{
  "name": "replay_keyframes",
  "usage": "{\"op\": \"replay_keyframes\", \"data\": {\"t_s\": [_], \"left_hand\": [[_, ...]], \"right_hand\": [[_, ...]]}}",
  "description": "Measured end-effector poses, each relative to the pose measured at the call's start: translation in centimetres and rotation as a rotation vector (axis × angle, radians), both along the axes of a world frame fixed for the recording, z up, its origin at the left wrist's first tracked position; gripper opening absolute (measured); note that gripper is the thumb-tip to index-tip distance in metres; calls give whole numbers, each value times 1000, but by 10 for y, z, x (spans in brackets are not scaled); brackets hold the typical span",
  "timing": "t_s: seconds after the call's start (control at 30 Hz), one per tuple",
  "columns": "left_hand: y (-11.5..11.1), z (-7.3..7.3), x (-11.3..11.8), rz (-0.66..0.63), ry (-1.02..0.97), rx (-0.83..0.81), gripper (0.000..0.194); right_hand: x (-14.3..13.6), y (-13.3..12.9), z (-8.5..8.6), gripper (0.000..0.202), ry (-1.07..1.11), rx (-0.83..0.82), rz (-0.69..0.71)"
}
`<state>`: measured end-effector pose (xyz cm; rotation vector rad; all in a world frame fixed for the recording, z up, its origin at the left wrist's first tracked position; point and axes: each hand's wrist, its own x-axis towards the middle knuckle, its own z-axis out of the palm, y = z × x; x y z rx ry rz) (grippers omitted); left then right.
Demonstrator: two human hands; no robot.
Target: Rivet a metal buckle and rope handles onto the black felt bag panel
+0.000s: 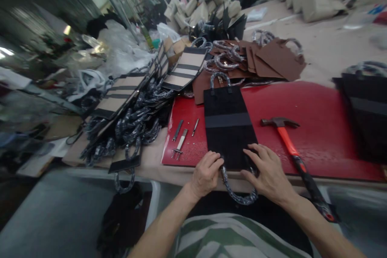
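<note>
A black bag panel lay flat on a red mat, its near edge close to the front of the desk. A paler band crossed it, and a plastic-wrapped handle was fixed at each end: the far handle reached toward brown panels, while the near handle hung past the front edge in a loop. The left hand was at the near left corner, its fingers bunched together by that end of the near handle; whether they were clamped on it, I could not tell. The right hand rested at the near right corner, thumb and fingers apart, over the handle's other end.

To the right on the mat lay a claw hammer, its black grip sticking out over the front edge. Left of the panel were a pronged tool, a thin metal punch and a dark flat tool. Beyond the mat, the brown panels lay overlapping. Striped tan-and-black panels leaned in a heap to the left, and black bag pieces were stacked at the far right. Beige bags were piled farther back.
</note>
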<state>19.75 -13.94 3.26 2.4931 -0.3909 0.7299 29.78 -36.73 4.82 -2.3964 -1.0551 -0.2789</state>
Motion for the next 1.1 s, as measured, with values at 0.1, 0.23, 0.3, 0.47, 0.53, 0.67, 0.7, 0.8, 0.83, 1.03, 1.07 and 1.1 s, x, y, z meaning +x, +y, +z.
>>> {"op": "replay_keyframes", "data": {"t_s": [0.1, 0.23, 0.3, 0.47, 0.53, 0.67, 0.7, 0.8, 0.83, 1.03, 1.07, 1.1], "left_hand": [[-2, 3, 1, 0, 12, -65, 37], [14, 15, 3, 119, 27, -173, 30], [36, 24, 9, 299, 43, -148, 24], [121, 52, 37, 836, 446, 35, 22], [150, 61, 49, 893, 659, 76, 25], [174, 69, 73, 818, 856, 60, 26], [174, 70, 79, 791, 893, 60, 25], [170, 68, 93, 752, 1005, 108, 26], [168, 67, 96, 742, 1035, 120, 26], [173, 64, 81, 678, 938, -403, 18], [172, 65, 74, 650, 873, -562, 22], [169, 66, 68, 608, 803, -714, 27]], "right_hand": [[4, 2, -7, 46, -39, 3, -15], [2, 3, -7, 45, -59, -15, -33], [1, 3, -6, 44, -58, -26, -39], [2, 3, -8, 44, -49, -26, -43], [2, 4, -8, 45, -39, -19, -43], [-2, 4, -2, 46, 18, -36, -56], [-4, 5, 1, 47, 34, -44, -59], [-8, 5, 8, 51, 77, -66, -65], [-9, 6, 9, 51, 88, -68, -69], [-11, 6, 11, 52, 115, -31, -76], [-11, 6, 11, 52, 118, -29, -76], [-12, 6, 11, 53, 122, -29, -80]]}}
